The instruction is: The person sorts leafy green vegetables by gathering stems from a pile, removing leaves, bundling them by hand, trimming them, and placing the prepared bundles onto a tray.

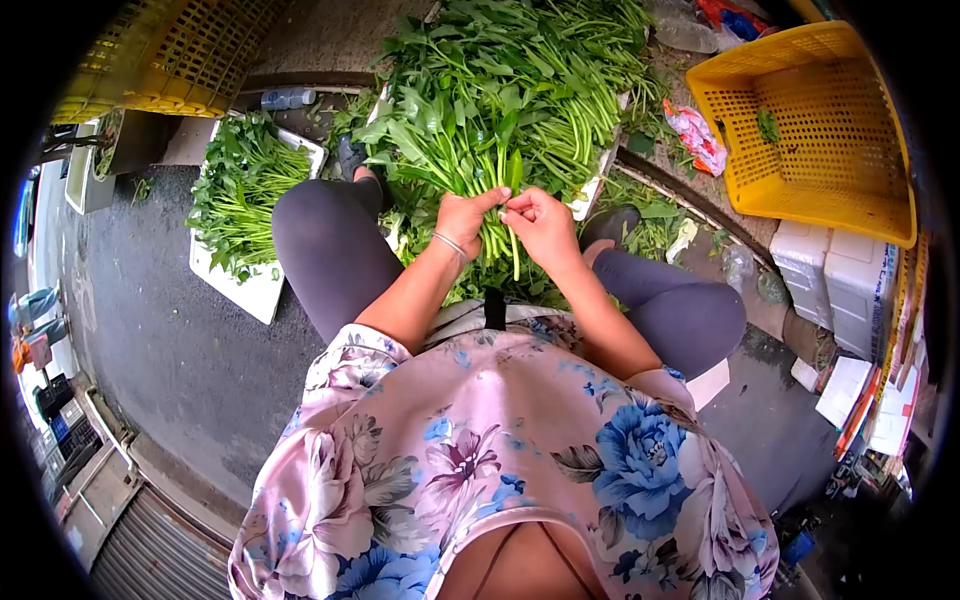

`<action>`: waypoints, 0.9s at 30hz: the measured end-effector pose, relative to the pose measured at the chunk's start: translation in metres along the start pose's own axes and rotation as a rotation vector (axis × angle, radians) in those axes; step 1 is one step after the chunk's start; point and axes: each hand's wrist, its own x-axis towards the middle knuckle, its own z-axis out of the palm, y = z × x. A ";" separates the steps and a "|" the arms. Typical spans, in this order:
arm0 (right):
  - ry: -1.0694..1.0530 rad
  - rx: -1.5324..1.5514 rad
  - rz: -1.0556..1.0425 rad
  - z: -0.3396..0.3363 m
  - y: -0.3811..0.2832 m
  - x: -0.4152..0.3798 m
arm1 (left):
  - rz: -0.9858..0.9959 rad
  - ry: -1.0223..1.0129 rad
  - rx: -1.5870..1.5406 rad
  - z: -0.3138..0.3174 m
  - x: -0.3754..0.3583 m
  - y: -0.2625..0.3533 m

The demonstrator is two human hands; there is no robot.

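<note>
My left hand (466, 220) is closed around a bunch of water spinach (452, 150), its leaves pointing away from me and its cut stems hanging below the fist. Right beside it, my right hand (541, 224) pinches a single green stem (516, 254) at the bunch's edge, fingertips almost touching the left thumb. Beyond both hands lies a big heap of water spinach (560, 70), leaves to the left and stems to the right. Loose greens also lie on the ground between my legs, partly hidden by my forearms.
At left, a smaller pile of greens (240, 185) rests on a white foam board (245, 292). A yellow basket (810, 190) at upper right holds a few leaves, above white foam boxes (850, 280). More yellow crates (190, 50) stand upper left. A plastic bottle (288, 98) lies nearby.
</note>
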 end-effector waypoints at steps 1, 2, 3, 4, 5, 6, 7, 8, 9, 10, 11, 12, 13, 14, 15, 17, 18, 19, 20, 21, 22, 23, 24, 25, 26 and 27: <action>0.001 0.003 0.001 -0.003 0.005 0.001 | -0.023 -0.022 0.002 -0.001 -0.002 0.001; 0.026 0.212 0.093 -0.005 0.010 0.002 | -0.024 -0.022 0.005 -0.001 -0.004 0.002; 0.051 0.419 0.185 -0.007 0.005 0.003 | -0.037 -0.031 0.014 -0.001 -0.005 0.003; 0.095 0.330 0.180 -0.008 0.000 0.005 | -0.052 -0.040 0.023 -0.001 -0.007 0.003; 0.118 0.351 0.321 -0.011 -0.007 0.007 | -0.054 -0.041 0.023 -0.002 -0.008 0.001; 0.063 0.384 0.380 -0.012 -0.011 0.010 | -0.012 -0.072 0.069 -0.004 -0.009 -0.001; 0.007 0.417 0.439 -0.012 -0.012 0.013 | 0.029 -0.101 0.115 -0.005 -0.010 -0.002; 0.004 0.420 0.438 -0.011 -0.007 0.014 | 0.063 -0.136 0.144 -0.006 -0.013 -0.004; 0.035 0.431 0.419 -0.008 -0.003 0.016 | 0.065 -0.133 0.145 -0.006 -0.016 -0.004; 0.062 0.440 0.401 -0.005 0.001 0.017 | 0.035 -0.115 0.145 -0.005 -0.018 -0.004; 0.097 0.480 0.407 -0.003 0.004 0.014 | 0.019 -0.086 0.142 -0.005 -0.020 -0.002; 0.148 0.490 0.390 -0.001 0.005 0.008 | 0.038 -0.036 0.203 -0.006 -0.022 -0.002; 0.087 0.460 0.365 -0.005 0.006 0.000 | 0.050 -0.014 0.224 -0.008 -0.021 -0.005; -0.005 0.426 0.353 -0.007 0.004 -0.010 | 0.063 0.064 0.192 -0.003 -0.025 -0.001; -0.074 0.301 0.350 -0.008 0.004 -0.020 | 0.140 0.055 0.141 -0.004 -0.021 -0.007; -0.072 -0.178 0.057 0.000 0.063 -0.039 | 0.187 0.031 0.043 -0.003 -0.023 0.003; -0.198 -0.254 0.121 -0.001 0.075 -0.054 | 0.179 -0.002 0.030 -0.004 -0.022 0.006; -0.309 -0.336 0.189 -0.002 0.072 -0.061 | 0.164 -0.050 0.018 -0.003 -0.022 0.010; -0.481 -0.542 0.244 -0.006 0.070 -0.058 | 0.169 -0.053 0.009 -0.004 -0.023 0.015; -0.636 -0.746 0.316 -0.013 0.058 -0.058 | 0.161 -0.073 -0.022 -0.001 -0.029 0.022; -0.684 -0.794 0.393 -0.021 0.065 -0.053 | 0.133 -0.107 -0.052 0.005 -0.037 0.029; -0.587 -0.824 0.282 -0.030 0.072 -0.051 | 0.120 -0.151 -0.015 0.008 -0.047 0.041; -0.517 -0.836 0.240 -0.038 0.058 -0.041 | 0.142 -0.213 -0.062 0.008 -0.048 0.043; -0.436 -0.777 0.430 -0.042 0.026 -0.023 | 0.129 -0.193 -0.060 0.012 -0.053 0.052; -0.284 -0.741 0.350 -0.048 0.023 -0.007 | 0.133 -0.193 -0.054 0.012 -0.058 0.062; -0.159 -0.601 0.343 -0.051 0.011 0.009 | 0.140 -0.228 -0.055 0.009 -0.060 0.070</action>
